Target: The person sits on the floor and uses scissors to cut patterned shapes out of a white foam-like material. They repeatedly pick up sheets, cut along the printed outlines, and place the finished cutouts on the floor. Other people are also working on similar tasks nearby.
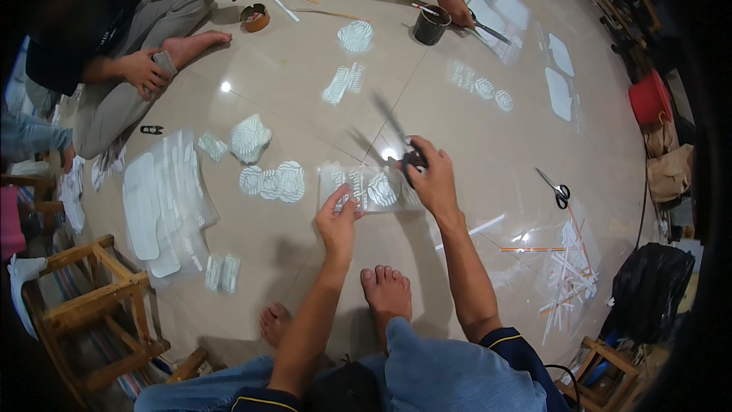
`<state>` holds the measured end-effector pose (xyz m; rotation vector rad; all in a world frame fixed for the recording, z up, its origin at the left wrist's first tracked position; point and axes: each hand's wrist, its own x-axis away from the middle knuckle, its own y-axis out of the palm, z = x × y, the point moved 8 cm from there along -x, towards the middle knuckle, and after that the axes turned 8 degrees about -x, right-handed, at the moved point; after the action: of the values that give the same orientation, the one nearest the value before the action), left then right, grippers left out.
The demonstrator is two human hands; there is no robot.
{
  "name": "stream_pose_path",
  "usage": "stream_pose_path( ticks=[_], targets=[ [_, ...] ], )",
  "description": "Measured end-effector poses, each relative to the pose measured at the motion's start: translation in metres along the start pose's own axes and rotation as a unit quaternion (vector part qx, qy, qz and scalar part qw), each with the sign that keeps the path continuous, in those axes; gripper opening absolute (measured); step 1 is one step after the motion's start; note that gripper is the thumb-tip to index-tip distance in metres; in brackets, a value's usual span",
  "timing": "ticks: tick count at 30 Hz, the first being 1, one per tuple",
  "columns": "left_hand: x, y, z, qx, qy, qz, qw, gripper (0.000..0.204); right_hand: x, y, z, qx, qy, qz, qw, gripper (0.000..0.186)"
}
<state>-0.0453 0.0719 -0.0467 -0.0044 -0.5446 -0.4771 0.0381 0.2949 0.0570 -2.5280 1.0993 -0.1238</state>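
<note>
Our left hand [338,223] is clamped on the near edge of a clear plastic sheet [383,189], glossy, with white print and a rippled round motif; whether its underside touches the smooth tiled floor [305,114] we cannot tell. Our right hand [438,183] is closed around the black handles of a pair of scissors [412,159] at the sheet's far right, the metal blades blurred and pointing away from us.

Just left of the sheet we count three overlapping, scalloped cutouts [286,181] with wavy lines, and beyond those one thick scalloped stack [250,137]. Well left of the sheet lies a fan of layered panels [142,206], round-cornered and partly see-through; nearer us than the sheet, on its left, are two slim bundles [221,273]. To the sheet's right we see one second pair of scissors [562,195] and, nearer us, a heap of thin strips [568,290] too tangled to count. Far beyond the sheet stands one dark, cylindrical tin [431,27].
</note>
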Motion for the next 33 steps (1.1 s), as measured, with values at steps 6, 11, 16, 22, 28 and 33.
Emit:
stream_pose_path(
  ticks=[6,11,16,22,28,33],
  targets=[
    [0.016,-0.002,-0.021,0.036,-0.02,0.09,0.995,0.056,0.111,0.012,0.011,-0.268,0.235,-0.031,0.934,0.045],
    [0.02,0.01,-0.012,0.031,-0.016,0.102,0.994,0.058,0.229,0.042,0.031,-0.33,0.394,-0.123,0.849,0.044],
    [0.019,0.009,-0.012,0.022,-0.021,0.088,0.996,0.06,0.234,0.059,0.03,-0.368,0.425,-0.123,0.818,0.061],
    [0.018,0.009,-0.009,0.006,-0.026,0.083,0.996,0.061,0.206,0.065,0.026,-0.353,0.405,-0.124,0.834,0.074],
    [0.019,0.009,-0.007,0.012,-0.035,0.089,0.995,0.061,0.2,0.066,0.031,-0.35,0.393,-0.118,0.842,0.073],
    [0.019,0.008,-0.005,0.008,-0.026,0.093,0.995,0.061,0.198,0.066,0.028,-0.356,0.393,-0.113,0.84,0.072]
  ],
)
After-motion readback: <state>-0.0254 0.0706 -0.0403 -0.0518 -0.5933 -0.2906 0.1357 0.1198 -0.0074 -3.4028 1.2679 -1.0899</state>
